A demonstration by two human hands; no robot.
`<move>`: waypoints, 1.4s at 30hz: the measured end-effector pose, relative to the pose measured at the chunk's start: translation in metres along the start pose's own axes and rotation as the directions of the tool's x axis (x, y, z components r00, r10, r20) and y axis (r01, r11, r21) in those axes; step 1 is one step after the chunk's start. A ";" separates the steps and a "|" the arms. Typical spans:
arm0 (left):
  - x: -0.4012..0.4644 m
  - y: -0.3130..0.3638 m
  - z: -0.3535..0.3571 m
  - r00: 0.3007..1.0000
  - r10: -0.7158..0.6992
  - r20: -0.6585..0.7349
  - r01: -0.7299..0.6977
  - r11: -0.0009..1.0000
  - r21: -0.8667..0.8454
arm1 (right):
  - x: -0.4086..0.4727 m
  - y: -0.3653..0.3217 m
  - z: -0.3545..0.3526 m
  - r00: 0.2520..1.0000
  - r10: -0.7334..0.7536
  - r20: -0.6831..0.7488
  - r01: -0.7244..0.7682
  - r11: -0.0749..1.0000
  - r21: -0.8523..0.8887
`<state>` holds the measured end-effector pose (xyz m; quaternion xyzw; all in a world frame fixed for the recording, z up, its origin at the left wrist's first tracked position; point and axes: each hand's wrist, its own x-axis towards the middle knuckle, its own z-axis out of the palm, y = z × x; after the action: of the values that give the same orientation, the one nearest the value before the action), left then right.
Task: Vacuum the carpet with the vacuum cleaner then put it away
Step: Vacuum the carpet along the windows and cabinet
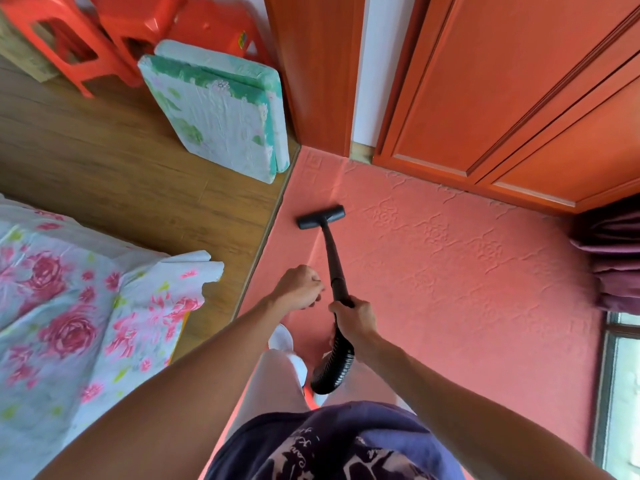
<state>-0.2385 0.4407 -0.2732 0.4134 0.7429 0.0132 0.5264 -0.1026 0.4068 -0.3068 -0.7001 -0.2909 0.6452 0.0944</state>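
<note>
The right hand (355, 318) gripped the black vacuum wand (333, 261) at its upper end, fingers curled round it. The floor nozzle (321, 216) lay flat on the pink embossed carpet (450, 271), near the carpet's edge by the wood floor (138, 174). The left hand (299, 287) hovered beside the wand, fingers curled, holding nothing. White script on the purple shirt (332, 445) was illegible.

The carpet (450, 271) lies open ahead and to the right of the vacuum head (321, 216). The wardrobe (519, 98) closes the far side, the curtain (609, 258) the right, folded cushions (221, 109) the far left corner.
</note>
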 end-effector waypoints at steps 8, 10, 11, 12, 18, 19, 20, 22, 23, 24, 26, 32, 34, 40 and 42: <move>0.005 -0.023 -0.033 0.996 0.050 -0.073 -0.044 0.996 0.080 | 0.016 -0.037 0.064 0.998 0.039 -0.055 -0.037 0.999 0.035; 0.010 -0.035 -0.044 0.996 0.043 -0.084 -0.037 0.997 0.073 | 0.027 -0.044 0.075 0.996 0.039 -0.078 -0.037 0.999 0.034; 0.012 -0.040 -0.050 0.996 0.037 -0.083 -0.032 0.997 0.067 | 0.033 -0.049 0.080 0.995 0.041 -0.088 -0.038 0.999 0.036; 0.016 -0.046 -0.056 0.996 0.036 -0.079 -0.031 0.998 0.062 | 0.040 -0.057 0.083 0.994 0.046 -0.096 -0.042 0.998 0.041; 0.048 -0.078 -0.104 1.000 0.007 0.004 -0.007 0.999 0.032 | 0.106 -0.125 0.090 0.984 0.091 -0.155 -0.072 0.990 0.123; 0.056 -0.082 -0.114 1.000 -0.005 0.017 0.005 1.000 0.000 | 0.115 -0.135 0.094 0.981 0.098 -0.169 -0.076 0.988 0.134; 0.064 -0.085 -0.124 1.000 -0.011 0.025 0.012 1.000 -0.028 | 0.120 -0.144 0.100 0.978 0.112 -0.178 -0.085 0.984 0.154; 0.079 -0.087 -0.144 0.999 -0.016 0.039 0.018 0.998 -0.053 | 0.126 -0.158 0.115 0.970 0.160 -0.181 -0.124 0.973 0.194; 0.085 -0.087 -0.155 0.999 -0.020 0.049 0.023 0.998 -0.064 | 0.128 -0.158 0.123 0.967 0.187 -0.174 -0.150 0.967 0.207; 0.090 -0.087 -0.165 0.998 -0.030 0.061 0.035 0.996 -0.086 | 0.127 -0.155 0.130 0.963 0.211 -0.167 -0.173 0.961 0.218; 0.100 -0.086 -0.182 0.996 -0.036 0.085 0.043 0.995 -0.088 | 0.122 -0.140 0.143 0.958 0.249 -0.143 -0.207 0.945 0.253; 0.111 -0.063 -0.199 0.980 0.029 0.196 -0.036 0.999 0.034 | 0.089 -0.103 0.151 0.925 0.331 -0.188 -0.236 0.886 0.398; 0.108 -0.051 -0.190 0.969 0.048 0.242 -0.065 0.996 0.063 | 0.071 -0.092 0.145 0.910 0.358 -0.210 -0.241 0.868 0.434; 0.080 -0.025 -0.136 0.898 0.166 0.409 -0.279 0.932 0.234 | -0.001 -0.028 0.126 0.854 0.449 -0.265 -0.268 0.815 0.514; 0.065 -0.023 -0.114 0.868 0.176 0.464 -0.327 0.906 0.269 | -0.033 0.001 0.129 0.825 0.482 -0.294 -0.281 0.802 0.528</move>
<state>-0.3495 0.5139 -0.2834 0.5850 0.5383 -0.1367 0.5911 -0.2263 0.3571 -0.2990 -0.8219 0.0488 0.5374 0.1825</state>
